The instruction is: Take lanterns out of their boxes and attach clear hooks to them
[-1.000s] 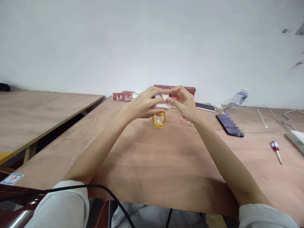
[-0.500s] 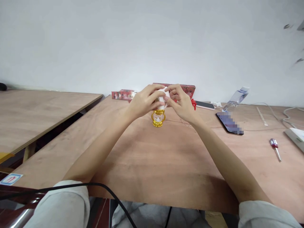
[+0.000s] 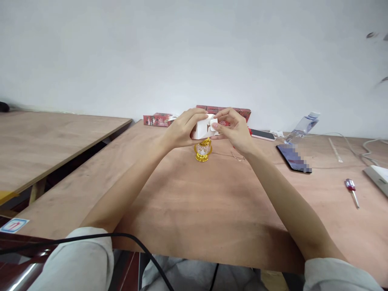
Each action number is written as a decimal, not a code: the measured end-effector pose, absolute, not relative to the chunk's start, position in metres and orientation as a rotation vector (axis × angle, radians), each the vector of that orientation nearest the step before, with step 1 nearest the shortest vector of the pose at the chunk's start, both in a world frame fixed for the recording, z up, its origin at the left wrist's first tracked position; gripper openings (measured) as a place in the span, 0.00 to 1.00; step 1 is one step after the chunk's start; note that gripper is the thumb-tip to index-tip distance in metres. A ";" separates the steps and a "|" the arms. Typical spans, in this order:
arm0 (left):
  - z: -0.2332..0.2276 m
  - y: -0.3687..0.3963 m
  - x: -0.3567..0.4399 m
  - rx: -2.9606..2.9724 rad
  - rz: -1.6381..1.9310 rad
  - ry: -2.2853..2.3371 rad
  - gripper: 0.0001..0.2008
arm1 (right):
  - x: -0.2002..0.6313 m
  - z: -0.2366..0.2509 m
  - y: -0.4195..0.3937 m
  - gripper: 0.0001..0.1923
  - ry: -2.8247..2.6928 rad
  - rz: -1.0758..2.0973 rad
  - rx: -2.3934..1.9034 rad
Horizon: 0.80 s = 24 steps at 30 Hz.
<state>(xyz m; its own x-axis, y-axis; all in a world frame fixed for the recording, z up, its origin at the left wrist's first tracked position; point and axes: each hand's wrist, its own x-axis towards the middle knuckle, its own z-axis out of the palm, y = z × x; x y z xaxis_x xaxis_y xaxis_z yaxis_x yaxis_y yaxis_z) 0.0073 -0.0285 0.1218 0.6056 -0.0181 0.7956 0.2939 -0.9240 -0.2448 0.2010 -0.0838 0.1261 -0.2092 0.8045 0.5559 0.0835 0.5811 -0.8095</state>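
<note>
Plywood table (image 3: pixel 188 202) against white wall: left hand (image 3: pixel 182 131) grips small white cardboard box (image 3: pixel 201 129) above gold-based glass lantern ornament (image 3: pixel 203 150); right hand (image 3: pixel 233 131) pinches box's flap; dark phone (image 3: pixel 292 158) and red-handled screwdriver (image 3: pixel 352 191) lie far right.

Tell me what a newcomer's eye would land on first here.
First, the left hand and right hand meeting mid-table, together gripping a small white box by its flap. Just beyond them a little gold lantern stands on the wooden table. Off to the right lie a dark phone and a red-handled screwdriver.
</note>
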 end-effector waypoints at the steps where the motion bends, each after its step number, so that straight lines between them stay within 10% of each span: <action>1: 0.122 -0.029 0.008 -2.481 -1.247 -0.213 0.27 | 0.200 0.126 -0.084 0.19 -1.658 0.774 -0.754; 24: 0.119 -0.034 0.013 -2.429 -1.168 -0.289 0.22 | 0.196 0.121 -0.083 0.17 -1.600 0.672 -0.897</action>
